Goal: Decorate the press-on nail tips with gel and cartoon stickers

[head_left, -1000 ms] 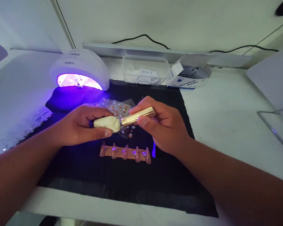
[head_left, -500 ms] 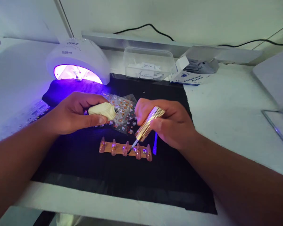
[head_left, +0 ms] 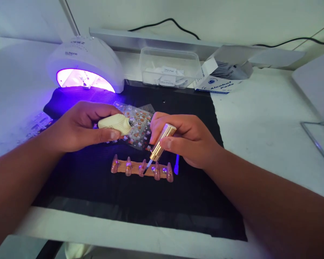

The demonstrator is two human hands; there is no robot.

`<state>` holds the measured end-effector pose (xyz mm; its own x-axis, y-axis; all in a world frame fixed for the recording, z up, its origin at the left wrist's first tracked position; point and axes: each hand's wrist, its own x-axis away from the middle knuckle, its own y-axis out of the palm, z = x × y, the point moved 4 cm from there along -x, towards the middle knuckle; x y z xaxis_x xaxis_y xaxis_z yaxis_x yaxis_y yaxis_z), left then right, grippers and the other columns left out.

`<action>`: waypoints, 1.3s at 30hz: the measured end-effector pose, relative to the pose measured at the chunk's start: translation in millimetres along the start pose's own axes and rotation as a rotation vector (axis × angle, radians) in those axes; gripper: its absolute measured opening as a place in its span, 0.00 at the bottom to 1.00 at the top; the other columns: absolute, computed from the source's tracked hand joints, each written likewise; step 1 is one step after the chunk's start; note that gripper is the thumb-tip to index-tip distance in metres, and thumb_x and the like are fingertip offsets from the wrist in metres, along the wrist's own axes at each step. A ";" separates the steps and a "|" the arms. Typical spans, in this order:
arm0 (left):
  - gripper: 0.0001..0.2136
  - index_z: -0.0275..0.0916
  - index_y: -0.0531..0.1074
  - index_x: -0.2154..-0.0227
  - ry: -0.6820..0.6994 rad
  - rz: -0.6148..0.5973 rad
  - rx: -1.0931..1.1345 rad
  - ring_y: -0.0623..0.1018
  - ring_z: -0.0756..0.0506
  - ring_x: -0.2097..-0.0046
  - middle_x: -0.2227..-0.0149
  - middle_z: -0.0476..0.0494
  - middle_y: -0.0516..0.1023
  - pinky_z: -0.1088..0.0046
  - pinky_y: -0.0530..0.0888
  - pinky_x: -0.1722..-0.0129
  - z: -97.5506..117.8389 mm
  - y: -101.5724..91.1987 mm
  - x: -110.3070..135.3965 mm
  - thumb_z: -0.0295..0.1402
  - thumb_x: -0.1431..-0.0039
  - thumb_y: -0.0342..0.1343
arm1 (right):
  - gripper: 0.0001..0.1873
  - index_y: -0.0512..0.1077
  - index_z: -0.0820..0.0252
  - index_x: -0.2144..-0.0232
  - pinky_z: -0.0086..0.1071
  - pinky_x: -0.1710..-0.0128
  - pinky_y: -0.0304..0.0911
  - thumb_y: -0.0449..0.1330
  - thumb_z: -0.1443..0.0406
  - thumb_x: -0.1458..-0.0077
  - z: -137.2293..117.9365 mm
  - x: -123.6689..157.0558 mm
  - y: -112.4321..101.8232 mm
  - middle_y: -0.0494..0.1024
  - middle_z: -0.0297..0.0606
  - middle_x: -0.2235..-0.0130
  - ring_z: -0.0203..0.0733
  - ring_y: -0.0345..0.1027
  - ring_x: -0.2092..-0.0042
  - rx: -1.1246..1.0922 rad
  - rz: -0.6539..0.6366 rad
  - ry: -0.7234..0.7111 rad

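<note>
Nearest, 5 nail tips (head_left: 142, 167) sit on a brown strip (head_left: 134, 169), a blue stick (head_left: 176, 166) just beside. Above, the right hand's (head_left: 187, 142) fingers pinch a gold-handled brush (head_left: 161, 144), bristles at the middle nail, contact unclear; a slip might smear it. The left hand (head_left: 82, 127) grips an uncapped, tilted bottle (head_left: 116, 123), which could drip onto the sticker sheets (head_left: 140, 133) there. Beyond, a lit lamp (head_left: 89, 59), tub (head_left: 143, 64) and alcohol-pad box (head_left: 217, 82) obstruct nothing.

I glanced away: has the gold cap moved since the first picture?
Yes: judged against the nail strip, the gold cap has moved nearer, drawn off the cream bottle.
</note>
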<state>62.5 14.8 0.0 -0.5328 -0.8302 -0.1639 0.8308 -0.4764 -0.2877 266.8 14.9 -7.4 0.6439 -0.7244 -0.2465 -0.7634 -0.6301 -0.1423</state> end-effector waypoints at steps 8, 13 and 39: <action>0.06 0.33 0.80 0.65 0.001 0.000 -0.020 0.74 0.53 0.72 0.72 0.48 0.80 0.83 0.71 0.74 -0.6 -0.5 1.7 0.29 0.45 0.67 | 0.07 0.73 0.61 0.75 0.30 0.72 0.59 0.62 0.65 0.47 3.1 -2.6 -0.2 0.69 0.31 0.73 0.33 0.62 0.73 0.057 0.039 0.053; 0.05 0.34 0.80 0.65 -0.004 0.010 -0.015 0.74 0.53 0.72 0.71 0.49 0.81 0.84 0.71 0.73 -0.2 0.1 1.4 0.27 0.46 0.67 | 0.07 0.74 0.61 0.74 0.30 0.73 0.57 0.63 0.63 0.47 4.1 -1.7 -2.1 0.69 0.31 0.74 0.33 0.62 0.73 -0.031 0.034 0.065; 0.04 0.33 0.78 0.65 0.013 -0.046 -0.052 0.73 0.52 0.72 0.72 0.49 0.80 0.82 0.71 0.72 0.5 1.5 -0.6 0.28 0.44 0.64 | 0.07 0.75 0.63 0.72 0.30 0.70 0.60 0.62 0.64 0.46 2.9 -2.0 -3.9 0.71 0.32 0.72 0.34 0.64 0.71 -0.016 -0.043 0.032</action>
<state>64.1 14.5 0.1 -0.5722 -0.8040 -0.1617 0.7964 -0.4977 -0.3437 268.3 19.6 -9.2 0.6778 -0.7048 -0.2096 -0.7340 -0.6651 -0.1372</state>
